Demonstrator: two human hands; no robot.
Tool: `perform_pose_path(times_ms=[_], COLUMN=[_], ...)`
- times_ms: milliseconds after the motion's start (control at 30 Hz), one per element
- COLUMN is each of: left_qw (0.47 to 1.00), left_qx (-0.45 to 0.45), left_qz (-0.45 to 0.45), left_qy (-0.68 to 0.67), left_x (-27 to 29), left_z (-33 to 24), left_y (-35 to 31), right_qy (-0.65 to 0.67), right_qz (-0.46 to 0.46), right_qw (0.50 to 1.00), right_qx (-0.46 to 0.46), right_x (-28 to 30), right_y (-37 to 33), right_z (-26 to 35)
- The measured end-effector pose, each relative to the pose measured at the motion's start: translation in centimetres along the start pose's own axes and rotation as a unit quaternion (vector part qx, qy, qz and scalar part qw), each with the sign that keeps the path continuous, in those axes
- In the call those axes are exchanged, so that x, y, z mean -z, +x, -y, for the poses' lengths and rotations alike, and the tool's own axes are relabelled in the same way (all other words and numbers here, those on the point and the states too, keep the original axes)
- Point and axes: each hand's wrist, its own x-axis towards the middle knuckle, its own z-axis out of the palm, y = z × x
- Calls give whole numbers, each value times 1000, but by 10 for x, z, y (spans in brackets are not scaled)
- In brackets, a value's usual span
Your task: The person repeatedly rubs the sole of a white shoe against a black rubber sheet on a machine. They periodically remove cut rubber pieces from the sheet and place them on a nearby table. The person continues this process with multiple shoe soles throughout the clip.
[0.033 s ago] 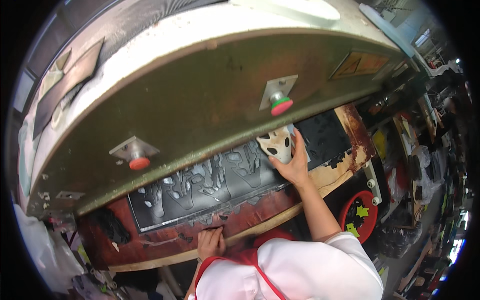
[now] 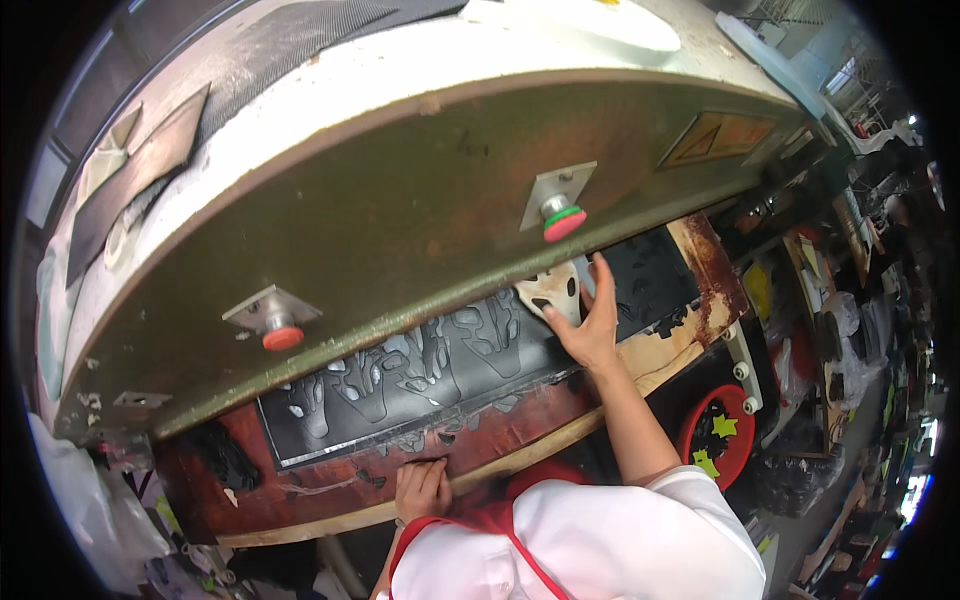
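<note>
My right hand (image 2: 590,325) fingers grip the pale cutting die (image 2: 550,293), long axis near-to-far; left hand (image 2: 422,490) rests curled on the table (image 2: 330,510) edge, positions unchanged.

The right hand (image 2: 588,322) reaches forward, arm extended, fingers spread; the left hand (image 2: 422,490) rests close in, fingers curled.

Press head (image 2: 400,200) hides the black sheet's (image 2: 400,380) far part

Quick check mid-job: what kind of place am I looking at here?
Likely a factory floor, at a die-cutting press. A big olive press head with red push buttons overhangs a black sheet full of cut-out shapes; the right hand holds a pale cutting die on it.
</note>
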Motion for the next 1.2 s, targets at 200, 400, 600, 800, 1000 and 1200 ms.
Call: perform_pose_path(times_ms=[200,400,600,800,1000,1200], left_qw=[999,998,999,997,993,994], left_qx=[-8,56,-9,36,104,109], left_qz=[-31,-8,-30,-48,-57,-26], left_qy=[-14,33,31,57,28,12], left_x=[1,17,22,15,22,18], left_z=[28,43,47,33,26,-28], left_y=[44,82,90,69,83,19], right_qy=[-227,-204,-180,-125,-128,-159], right_qz=[-148,-175,-90,135,182,210], right_qw=[933,935,968,981,967,955], right_qx=[235,232,147,55,125,133], right_x=[-60,-69,-41,-22,-32,28], right_y=[58,54,15,-105,-93,-123], right_z=[55,52,35,-13,-17,15])
